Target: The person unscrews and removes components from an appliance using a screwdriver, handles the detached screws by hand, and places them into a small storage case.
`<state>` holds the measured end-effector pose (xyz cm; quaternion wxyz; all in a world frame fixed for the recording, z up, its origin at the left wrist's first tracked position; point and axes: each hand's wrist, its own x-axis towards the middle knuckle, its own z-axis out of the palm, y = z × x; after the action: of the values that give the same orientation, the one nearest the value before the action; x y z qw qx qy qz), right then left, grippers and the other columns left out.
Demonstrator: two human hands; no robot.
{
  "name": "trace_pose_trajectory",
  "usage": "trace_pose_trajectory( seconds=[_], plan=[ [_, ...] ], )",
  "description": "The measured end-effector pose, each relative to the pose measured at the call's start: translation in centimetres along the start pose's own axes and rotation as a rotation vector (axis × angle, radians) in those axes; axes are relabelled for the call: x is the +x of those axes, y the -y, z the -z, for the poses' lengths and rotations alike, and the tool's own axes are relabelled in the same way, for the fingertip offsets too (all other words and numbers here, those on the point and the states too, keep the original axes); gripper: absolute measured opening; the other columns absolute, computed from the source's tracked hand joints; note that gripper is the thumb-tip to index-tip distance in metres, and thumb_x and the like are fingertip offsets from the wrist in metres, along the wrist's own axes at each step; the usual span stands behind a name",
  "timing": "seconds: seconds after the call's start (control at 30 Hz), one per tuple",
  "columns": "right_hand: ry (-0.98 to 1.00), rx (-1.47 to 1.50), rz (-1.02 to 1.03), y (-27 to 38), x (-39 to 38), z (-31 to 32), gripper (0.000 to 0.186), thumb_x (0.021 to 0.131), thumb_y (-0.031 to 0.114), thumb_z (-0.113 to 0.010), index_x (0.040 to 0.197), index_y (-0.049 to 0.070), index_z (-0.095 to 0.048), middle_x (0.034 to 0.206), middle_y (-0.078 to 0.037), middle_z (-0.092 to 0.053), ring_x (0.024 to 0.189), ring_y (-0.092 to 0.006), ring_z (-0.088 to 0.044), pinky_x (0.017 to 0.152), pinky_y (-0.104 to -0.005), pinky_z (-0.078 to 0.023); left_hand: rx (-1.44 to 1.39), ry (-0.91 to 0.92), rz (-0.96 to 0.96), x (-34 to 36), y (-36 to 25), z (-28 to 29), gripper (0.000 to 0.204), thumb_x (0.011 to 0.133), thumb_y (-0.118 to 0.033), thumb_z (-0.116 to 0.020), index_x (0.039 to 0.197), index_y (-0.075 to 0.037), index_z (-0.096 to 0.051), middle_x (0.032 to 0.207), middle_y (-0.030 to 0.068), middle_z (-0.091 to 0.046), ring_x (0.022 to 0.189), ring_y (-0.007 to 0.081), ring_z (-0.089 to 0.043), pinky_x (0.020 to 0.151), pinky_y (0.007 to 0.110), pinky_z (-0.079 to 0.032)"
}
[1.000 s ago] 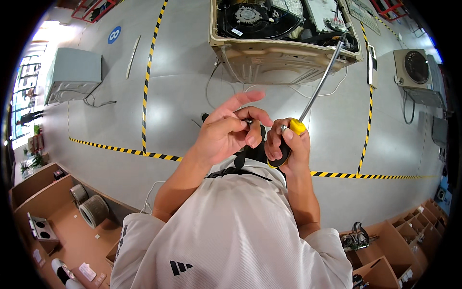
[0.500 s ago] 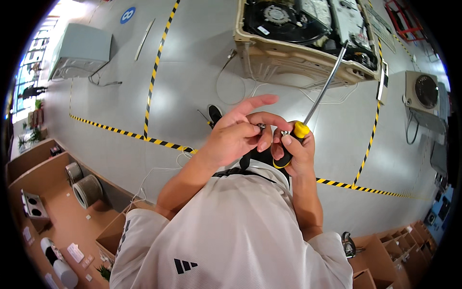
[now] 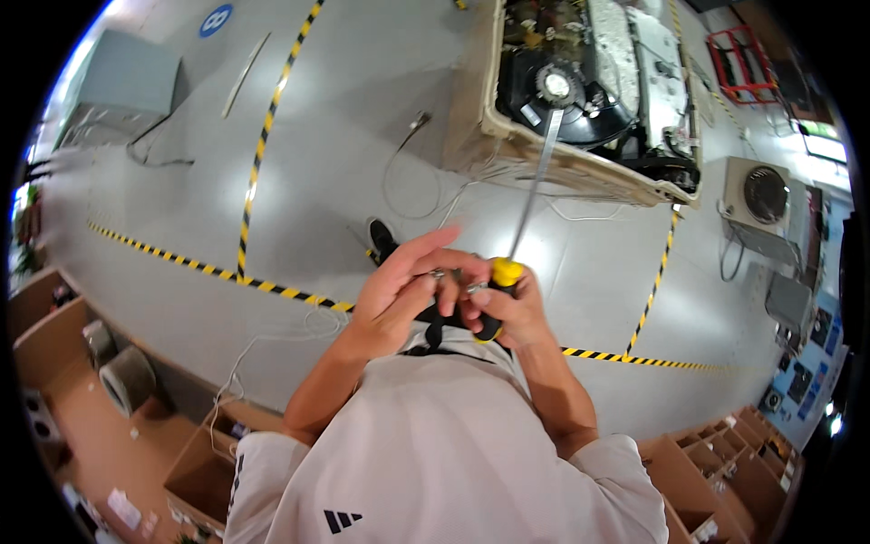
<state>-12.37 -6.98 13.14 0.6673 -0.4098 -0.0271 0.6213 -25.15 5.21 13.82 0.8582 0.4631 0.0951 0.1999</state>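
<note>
My right hand (image 3: 523, 313) is wrapped round a screwdriver (image 3: 533, 195) with a yellow and black handle and a long metal shaft. Its shaft points away from me, and the tip overlaps the open appliance in the picture; whether they touch I cannot tell. A small shiny metal piece, likely a screw (image 3: 476, 287), sits between that hand's thumb and fingers. Close beside it, my left hand (image 3: 399, 290) pinches another small metal piece (image 3: 439, 274), too small to name surely. Its index finger reaches toward the screwdriver handle.
An opened beige appliance (image 3: 526, 150) with a round black housing stands ahead on the grey floor. Cables (image 3: 390, 186) lie beside it. Black-and-yellow tape (image 3: 263, 145) marks the floor. A grey box-shaped unit (image 3: 127, 86) is far left, a fan unit (image 3: 757, 195) right, brown partitions (image 3: 100, 372) behind left.
The view has shifted, with the appliance now lower in the picture. Both hands appear further left, still close together. The screwdriver stands more upright, its tip now over the black housing.
</note>
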Motion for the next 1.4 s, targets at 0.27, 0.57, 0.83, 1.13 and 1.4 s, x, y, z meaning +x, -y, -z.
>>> trace_pose_trajectory(
  seconds=[0.27,0.57,0.83,1.13,1.4],
  plan=[
    [-0.028,0.006,-0.057,-2.6,7.1,-6.1,0.015,0.077,0.004,-0.067,0.086,0.0,-0.055,0.072,-0.008,-0.058,0.061,-0.0124,-0.056,0.05,-0.0262,-0.046,0.145,-0.122,0.037,-0.7,-4.4,8.9,0.031,0.091,0.003,-0.034,0.119,0.001,-0.046,0.101,0.0146,-0.059,0.074,0.0145,-0.052,0.074,0.03,-0.046],
    [-0.055,-0.03,-0.037,-4.1,11.9,-10.9,0.013,0.077,0.004,-0.066,0.083,0.001,-0.054,0.07,-0.006,-0.057,0.057,-0.0128,-0.054,0.052,-0.0256,-0.043,0.185,-0.22,0.122,-1.3,-8.5,14.3,0.017,0.091,0.003,-0.043,0.099,0.007,-0.057,0.105,0.0174,-0.059,0.092,0.0224,-0.061,0.084,0.035,-0.05],
    [0.006,-0.101,-0.071,-4.8,15.5,-12.7,0.015,0.076,0.004,-0.067,0.085,0.0,-0.055,0.066,-0.005,-0.055,0.055,-0.0122,-0.053,0.051,-0.0259,-0.044,0.207,-0.259,0.201,-1.0,-11.5,16.6,0.022,0.092,0.001,-0.043,0.109,0.008,-0.053,0.107,0.0175,-0.06,0.097,0.0218,-0.061,0.089,0.033,-0.049],
    [0.098,-0.342,-0.115,-2.6,22.1,-15.1,0.014,0.079,0.006,-0.065,0.086,-0.004,-0.059,0.067,-0.008,-0.058,0.053,-0.0125,-0.054,0.047,-0.026,-0.046,0.066,-0.388,0.247,1.9,-12.8,21.6,0.022,0.091,0.002,-0.042,0.108,0.006,-0.055,0.107,0.0151,-0.06,0.095,0.0187,-0.06,0.09,0.033,-0.047],
    [0.1,-0.361,-0.128,1.0,36.2,-18.2,0.014,0.08,0.008,-0.065,0.086,-0.002,-0.058,0.067,-0.003,-0.056,0.054,-0.0087,-0.053,0.05,-0.0237,-0.045,-0.167,-0.531,0.233,10.8,-15.1,31.2,0.019,0.089,0.002,-0.044,0.104,0.005,-0.055,0.1,0.0142,-0.06,0.088,0.02,-0.059,0.083,0.035,-0.049]
  ],
)
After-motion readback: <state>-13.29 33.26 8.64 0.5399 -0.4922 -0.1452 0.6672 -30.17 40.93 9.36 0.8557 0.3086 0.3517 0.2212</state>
